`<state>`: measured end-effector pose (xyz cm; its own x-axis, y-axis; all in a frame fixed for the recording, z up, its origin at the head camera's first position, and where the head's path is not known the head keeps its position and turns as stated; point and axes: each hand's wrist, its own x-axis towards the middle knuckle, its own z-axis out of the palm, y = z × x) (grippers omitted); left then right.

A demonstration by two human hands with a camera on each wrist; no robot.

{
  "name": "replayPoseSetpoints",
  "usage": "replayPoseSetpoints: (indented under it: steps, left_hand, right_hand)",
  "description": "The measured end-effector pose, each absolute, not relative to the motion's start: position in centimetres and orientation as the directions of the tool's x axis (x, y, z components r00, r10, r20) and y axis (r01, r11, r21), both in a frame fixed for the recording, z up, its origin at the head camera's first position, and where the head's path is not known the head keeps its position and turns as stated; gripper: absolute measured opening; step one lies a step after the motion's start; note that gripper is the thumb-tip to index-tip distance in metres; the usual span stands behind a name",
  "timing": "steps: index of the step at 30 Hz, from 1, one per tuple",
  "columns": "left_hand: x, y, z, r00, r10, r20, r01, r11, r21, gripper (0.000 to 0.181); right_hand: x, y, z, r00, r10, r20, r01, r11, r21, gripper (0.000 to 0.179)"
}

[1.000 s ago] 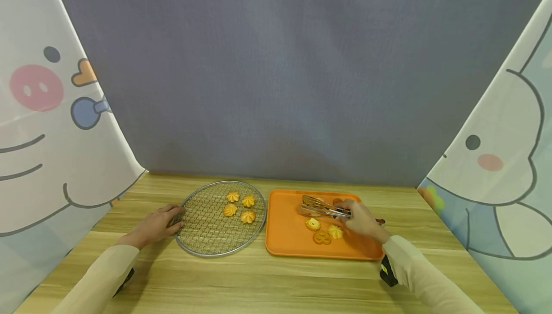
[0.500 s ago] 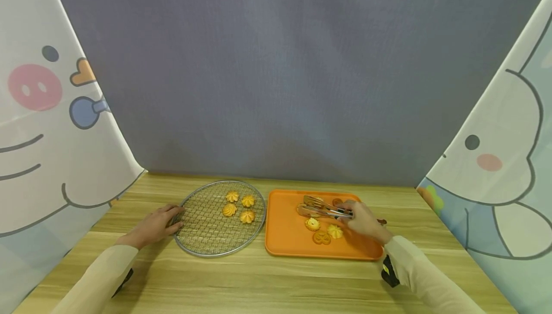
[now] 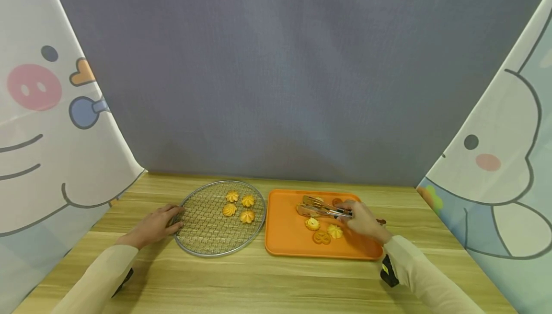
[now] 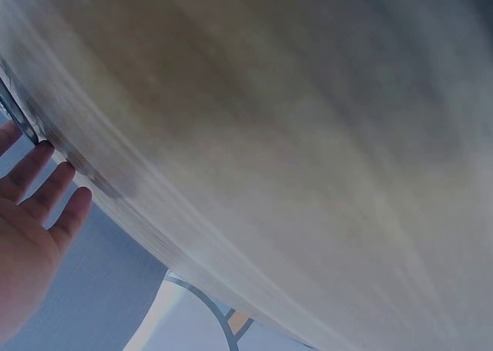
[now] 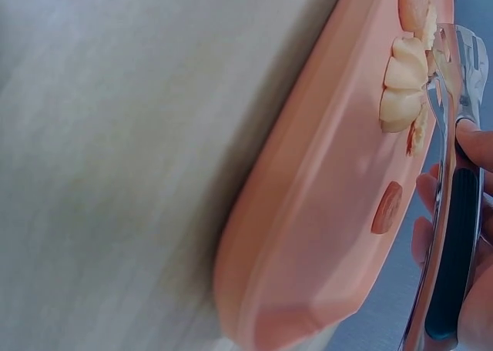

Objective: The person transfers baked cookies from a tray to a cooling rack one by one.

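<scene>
The grip of the right hand [image 3: 362, 219] is clamped round the tongs [image 5: 454, 251], thumb along one arm; whether the tips pinch anything I cannot tell. The tongs reach over the orange tray [image 3: 282, 230], covering part of the cookies there. Just on their near side lie a ring-shaped cookie [image 3: 312, 224], a pretzel-shaped cookie [image 3: 321, 237] and a yellow swirled cookie [image 3: 335, 231]; a brown round cookie [image 3: 337, 202] sits on the far side, by the fingers. Left of the tray, its raised rim very near, is a round wire rack [image 3: 202, 223] bearing four golden cookies [image 3: 229, 209], grouped towards its right half. The left hand [image 3: 155, 225] touches the rack's left rim, fingers apart. All this lies on a wooden worktop [image 3: 207, 285], with a grey backdrop [image 3: 276, 88] behind and cartoon-printed panels [image 3: 496, 180] at both sides.
</scene>
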<state>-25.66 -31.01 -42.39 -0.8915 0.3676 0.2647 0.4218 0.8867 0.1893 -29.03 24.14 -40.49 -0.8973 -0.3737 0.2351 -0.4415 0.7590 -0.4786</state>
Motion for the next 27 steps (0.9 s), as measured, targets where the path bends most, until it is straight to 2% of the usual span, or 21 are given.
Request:
replayPoseSetpoints:
  steps: [10,18,27]
  left_hand:
    - [-25.8,-31.11,-42.56,-0.895,0.365,0.256,0.418,0.887,0.195,0.044]
    - [-25.86,-31.26,-42.62,-0.895,0.37,0.25,0.422,0.885,0.199,0.044]
    - [-25.9,-31.2,-42.64,-0.892,0.371,0.259,0.425,0.884,0.194,0.043]
  right_hand:
    - [-29.17,24.21,-40.49,-0.91,-0.368,0.19,-0.41,0.732,-0.544,0.035]
    - [-29.37,23.81,-40.17,-0.91,-0.369,0.192,-0.412,0.737,-0.536,0.033]
    - [-29.68,23.8,-39.93,-0.912,-0.373,0.169,-0.398,0.712,-0.578,0.032]
